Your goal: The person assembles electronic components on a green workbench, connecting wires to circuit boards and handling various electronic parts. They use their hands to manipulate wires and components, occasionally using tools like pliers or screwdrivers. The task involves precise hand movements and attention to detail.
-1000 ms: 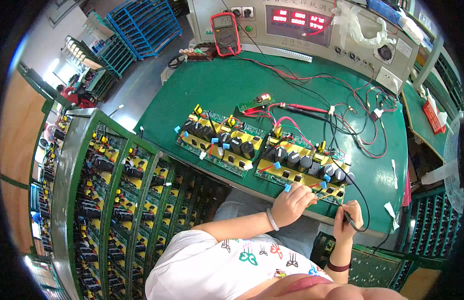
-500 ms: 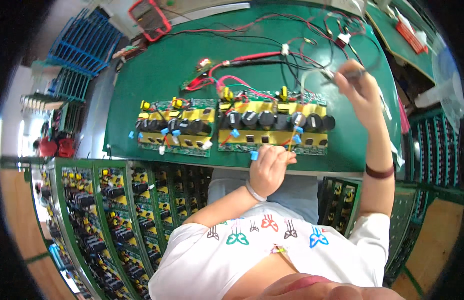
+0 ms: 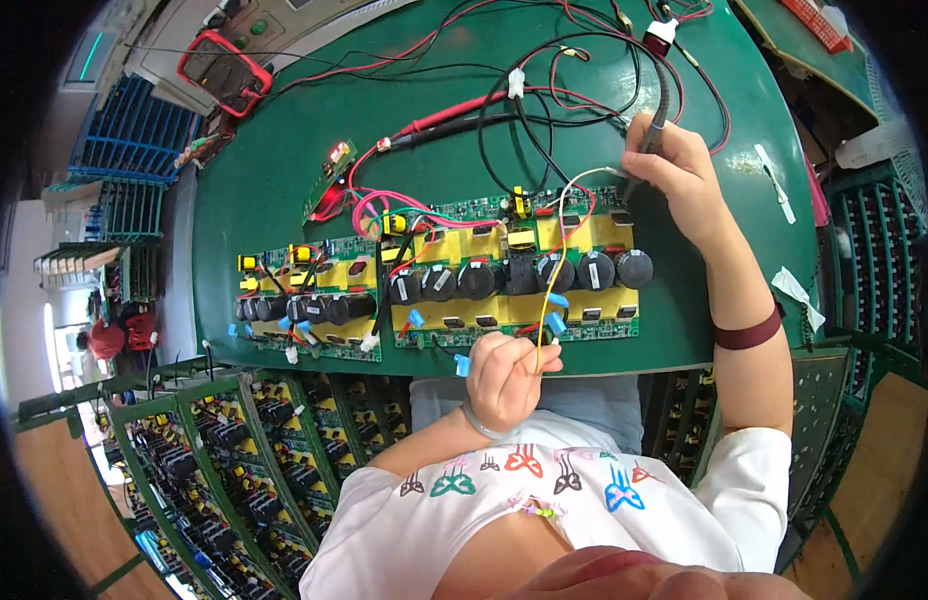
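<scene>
My left hand [image 3: 504, 378], low in the centre of the frame, has thumb and fingers pinched on a yellow wire [image 3: 555, 265], and there it goes, running up across the right-side circuit board [image 3: 509, 310] in mid-frame. Over to the right of centre, my right hand [image 3: 674, 172] has its fingers closed round a grey pen-like tool [image 3: 658, 128], tip pointing down just beside the board's upper right corner; the wire's pale upper end comes right up to it, though I can't tell whether they touch. Black round capacitors [image 3: 595, 270] line the board, and blue connectors [image 3: 556, 322] sit along its lower side. Just to its left lies the left-side circuit board [image 3: 329, 272], on the same green tabletop [image 3: 689, 305]. Above them, left of centre, a small green board [image 3: 329, 182] glows red, with a red probe [image 3: 454, 112] and a black probe [image 3: 446, 132] lying close by. Upper left, there's a red-edged multimeter [image 3: 224, 72]; lower left, a green rack [image 3: 249, 400] packed with more boards; upper right corner, a red basket [image 3: 819, 22].
</scene>
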Tool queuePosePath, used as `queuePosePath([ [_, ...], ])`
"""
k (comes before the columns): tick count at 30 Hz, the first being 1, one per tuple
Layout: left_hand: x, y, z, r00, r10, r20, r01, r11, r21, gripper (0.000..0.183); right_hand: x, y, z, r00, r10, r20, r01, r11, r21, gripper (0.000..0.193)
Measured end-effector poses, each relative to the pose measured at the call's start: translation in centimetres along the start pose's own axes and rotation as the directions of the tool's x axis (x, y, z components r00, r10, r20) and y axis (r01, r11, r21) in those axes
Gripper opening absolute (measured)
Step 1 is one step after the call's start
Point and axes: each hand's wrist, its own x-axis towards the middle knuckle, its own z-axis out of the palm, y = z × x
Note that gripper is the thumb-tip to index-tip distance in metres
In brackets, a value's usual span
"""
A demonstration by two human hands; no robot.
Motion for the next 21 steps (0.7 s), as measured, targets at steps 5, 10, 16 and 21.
queuePosePath([
  [5,-0.2,-0.1,0.0,0.999,0.023,0.043,-0.023,1.000,0.006,0.036,0.0,0.2,-0.2,1.000,0.000,0.004,0.000,1.000,0.004,0.019],
  [10,-0.1,0.0,-0.2,0.999,0.019,0.044,-0.020,1.000,0.010,0.036,0.4,0.1,-0.2,1.000,0.008,0.026,-0.007,0.999,-0.040,0.019],
  [16,-0.8,-0.4,0.3,0.997,-0.015,0.074,0.015,1.000,0.000,0.032,-0.1,0.7,-0.2,0.998,0.014,-0.061,-0.017,0.999,-0.040,0.016],
  [21,0.0,0.3,0.1,0.998,0.003,-0.062,-0.003,1.000,0.007,0.034,0.1,1.3,-0.1,0.999,0.023,-0.027,-0.024,0.999,-0.028,0.018],
])
